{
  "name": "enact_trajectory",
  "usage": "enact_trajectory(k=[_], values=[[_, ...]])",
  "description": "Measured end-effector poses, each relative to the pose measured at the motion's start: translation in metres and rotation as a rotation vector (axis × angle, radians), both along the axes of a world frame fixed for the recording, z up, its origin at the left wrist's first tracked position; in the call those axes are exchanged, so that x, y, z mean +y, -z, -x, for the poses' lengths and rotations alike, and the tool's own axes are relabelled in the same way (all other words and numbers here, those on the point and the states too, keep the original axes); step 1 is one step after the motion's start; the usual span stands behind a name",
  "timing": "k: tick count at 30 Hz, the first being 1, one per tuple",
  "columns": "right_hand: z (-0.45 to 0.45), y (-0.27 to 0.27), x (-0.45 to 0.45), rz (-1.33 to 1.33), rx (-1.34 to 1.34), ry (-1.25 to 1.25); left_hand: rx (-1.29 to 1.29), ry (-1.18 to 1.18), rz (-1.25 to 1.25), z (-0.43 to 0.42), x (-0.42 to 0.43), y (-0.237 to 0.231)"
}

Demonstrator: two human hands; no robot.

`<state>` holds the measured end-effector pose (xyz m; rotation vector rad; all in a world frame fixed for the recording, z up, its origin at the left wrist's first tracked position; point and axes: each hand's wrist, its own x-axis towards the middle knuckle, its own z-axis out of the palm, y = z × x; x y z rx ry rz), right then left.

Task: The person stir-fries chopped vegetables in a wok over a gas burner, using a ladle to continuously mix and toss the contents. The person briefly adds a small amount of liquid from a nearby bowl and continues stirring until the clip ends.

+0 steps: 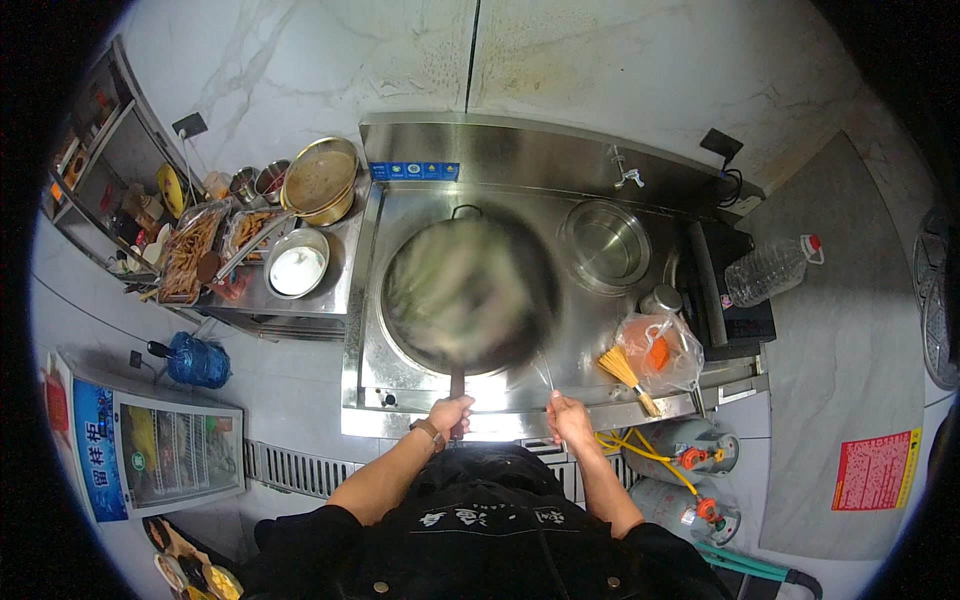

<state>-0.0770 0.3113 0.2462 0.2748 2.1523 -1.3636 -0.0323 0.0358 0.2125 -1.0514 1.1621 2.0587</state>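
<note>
My left hand (448, 417) grips the brown handle (457, 380) of a large dark wok (545, 277). This wok sits on the left burner of a stainless steel stove (480, 420). Pale green and whitish food (465, 281), strongly blurred, fills the middle of the wok. In my right hand (568, 418) is the thin metal handle (545, 370) of a cooking utensil. Its working end is lost in the blur, so I cannot tell a ladle from a spatula. To the right of this hand lies a bamboo wok brush (628, 376), beside a clear plastic bag (679, 341) with something orange-red inside.
A steel pot (606, 246) is set into the stove under a tap (628, 174). A strainer over a golden basin (321, 184) and a bowl of white powder (298, 270) occupy the left counter. Gas cylinders (690, 514) with hoses stand on the lower right.
</note>
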Motion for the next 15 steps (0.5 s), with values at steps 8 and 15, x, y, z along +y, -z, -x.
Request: enact_trajectory(k=[8, 15], values=[[0.001, 0.006, 0.0, 0.008, 0.024, 0.003, 0.0, -0.002, 0.019, 0.0, 0.0, -0.002], [-0.001, 0.0, 0.0, -0.014, -0.017, 0.018, 0.001, 0.006, 0.02, 0.0, 0.0, -0.003]])
